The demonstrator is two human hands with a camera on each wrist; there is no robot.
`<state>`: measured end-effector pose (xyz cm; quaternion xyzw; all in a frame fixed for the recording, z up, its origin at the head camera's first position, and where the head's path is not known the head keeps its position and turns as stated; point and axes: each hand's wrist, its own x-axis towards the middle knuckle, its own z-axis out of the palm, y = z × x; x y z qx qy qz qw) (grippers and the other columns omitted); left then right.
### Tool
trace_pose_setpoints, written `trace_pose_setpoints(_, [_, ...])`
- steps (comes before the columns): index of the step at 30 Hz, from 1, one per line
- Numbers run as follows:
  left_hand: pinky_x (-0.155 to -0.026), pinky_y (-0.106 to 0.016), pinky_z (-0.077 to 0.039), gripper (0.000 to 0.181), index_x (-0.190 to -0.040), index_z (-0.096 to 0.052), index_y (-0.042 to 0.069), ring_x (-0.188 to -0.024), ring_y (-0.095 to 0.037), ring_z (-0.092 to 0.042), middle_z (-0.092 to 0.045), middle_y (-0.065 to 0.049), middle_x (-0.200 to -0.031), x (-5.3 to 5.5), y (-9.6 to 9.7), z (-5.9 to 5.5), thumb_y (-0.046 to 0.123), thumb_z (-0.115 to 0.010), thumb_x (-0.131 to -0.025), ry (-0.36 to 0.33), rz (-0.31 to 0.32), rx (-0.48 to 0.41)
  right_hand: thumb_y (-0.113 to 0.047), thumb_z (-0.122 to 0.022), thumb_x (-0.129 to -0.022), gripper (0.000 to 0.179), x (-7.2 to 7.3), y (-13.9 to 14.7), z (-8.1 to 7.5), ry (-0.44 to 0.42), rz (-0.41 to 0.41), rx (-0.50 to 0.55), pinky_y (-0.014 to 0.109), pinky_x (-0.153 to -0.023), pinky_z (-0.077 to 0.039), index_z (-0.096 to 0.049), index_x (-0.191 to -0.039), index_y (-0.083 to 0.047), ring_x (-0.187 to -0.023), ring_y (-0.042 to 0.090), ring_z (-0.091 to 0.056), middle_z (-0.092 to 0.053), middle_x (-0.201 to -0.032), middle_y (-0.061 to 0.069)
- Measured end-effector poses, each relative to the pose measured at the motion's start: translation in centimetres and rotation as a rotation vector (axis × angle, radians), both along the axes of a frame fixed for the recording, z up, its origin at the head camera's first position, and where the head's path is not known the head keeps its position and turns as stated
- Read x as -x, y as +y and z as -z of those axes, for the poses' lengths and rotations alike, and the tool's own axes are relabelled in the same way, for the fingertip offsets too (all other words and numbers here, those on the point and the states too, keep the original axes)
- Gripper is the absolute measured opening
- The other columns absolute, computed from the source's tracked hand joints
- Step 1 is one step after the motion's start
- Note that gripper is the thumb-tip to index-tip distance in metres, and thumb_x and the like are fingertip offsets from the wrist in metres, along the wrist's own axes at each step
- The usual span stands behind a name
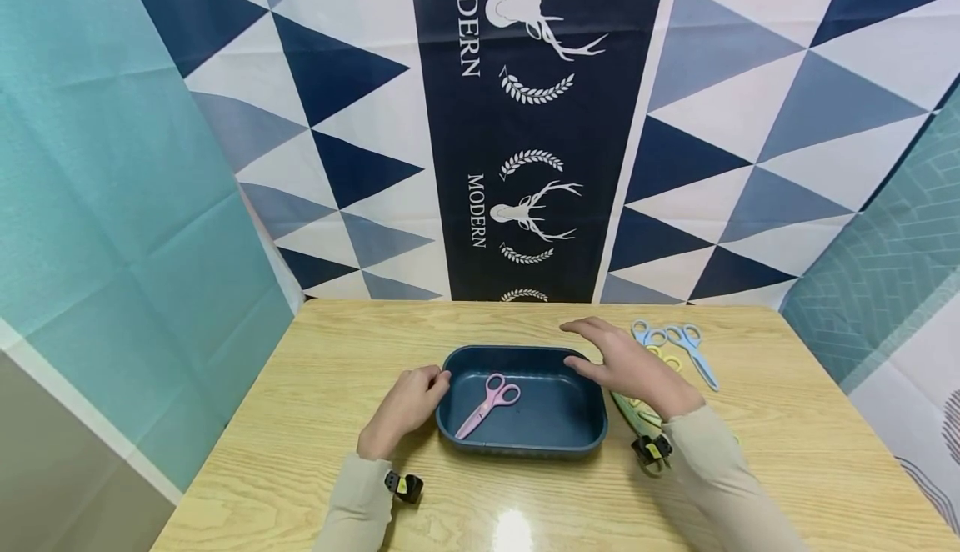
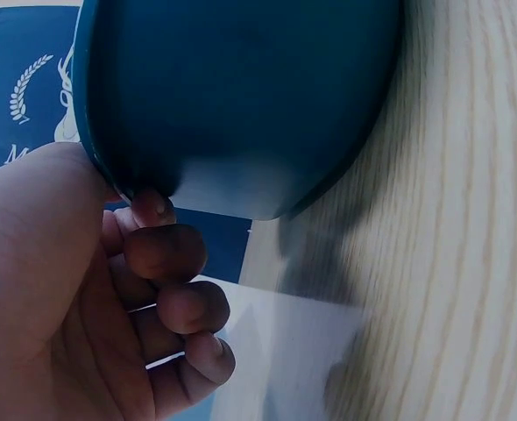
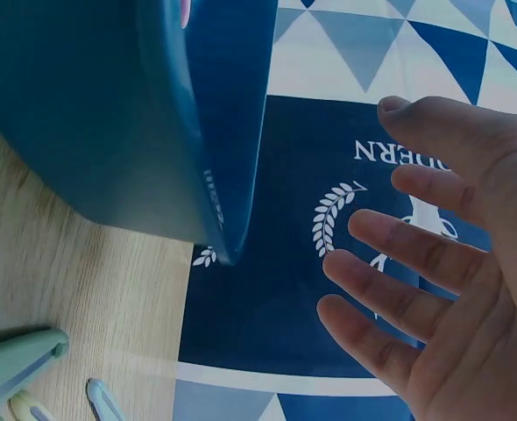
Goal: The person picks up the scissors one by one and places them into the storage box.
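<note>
A dark blue plastic bin (image 1: 558, 419) stands on the table with pink scissors (image 1: 491, 402) lying in its left part, handles toward the back. My left hand (image 1: 405, 406) pinches the bin's left rim between thumb and index finger. In the left wrist view, that hand's other fingers (image 2: 193, 307) curl below the bin wall (image 2: 241, 184). Above the bin's right end hovers my right hand (image 1: 626, 366), fingers spread and holding nothing. The right wrist view shows its fingers (image 3: 390, 289) apart from the bin's rim (image 3: 232, 237).
Right of the bin lie blue scissors (image 1: 697, 356), another blue pair (image 1: 648, 333), yellow scissors (image 1: 666, 358) and green scissors (image 1: 630, 417), some partly hidden by my right arm. A patterned cloth (image 1: 525, 135) hangs behind the wooden table (image 1: 300, 452).
</note>
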<state>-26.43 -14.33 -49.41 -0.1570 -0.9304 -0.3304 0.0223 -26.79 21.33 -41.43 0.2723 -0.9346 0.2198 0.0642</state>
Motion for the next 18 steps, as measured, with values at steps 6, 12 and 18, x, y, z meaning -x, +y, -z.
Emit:
trace_pose_setpoints(6, [-0.053,-0.022,-0.035,0.037,-0.073,-0.051,0.015,-0.054,-0.008,-0.044,-0.042,0.006,-0.063,0.0,0.0,0.0,0.026,-0.050,-0.108,-0.004,0.003,-0.003,-0.033,-0.069,-0.100,0.054,-0.3,0.4,-0.1,-0.024,0.026,0.009,0.060,-0.105,-0.047,-0.055,-0.145,-0.007,-0.133,0.042,-0.055,-0.056,-0.145,0.020])
trace_pose_setpoints(12, [-0.053,-0.021,-0.035,0.037,-0.072,-0.051,0.016,-0.054,-0.008,-0.043,-0.041,0.006,-0.063,0.0,0.0,0.0,0.027,-0.050,-0.108,-0.012,0.000,-0.013,-0.027,-0.069,-0.100,0.051,-0.4,1.0,0.0,-0.015,0.022,0.012,0.061,-0.104,-0.046,-0.055,-0.145,-0.005,-0.133,0.044,-0.055,-0.057,-0.144,0.022])
trace_pose_setpoints(18, [-0.053,-0.022,-0.035,0.037,-0.071,-0.051,0.016,-0.054,-0.007,-0.042,-0.041,0.006,-0.062,0.0,0.0,0.0,0.025,-0.051,-0.107,0.013,0.008,-0.016,-0.028,-0.069,-0.100,0.052,-0.4,1.5,0.1,-0.004,0.029,0.006,0.062,-0.105,-0.045,-0.055,-0.145,-0.005,-0.133,0.045,-0.054,-0.057,-0.144,0.023])
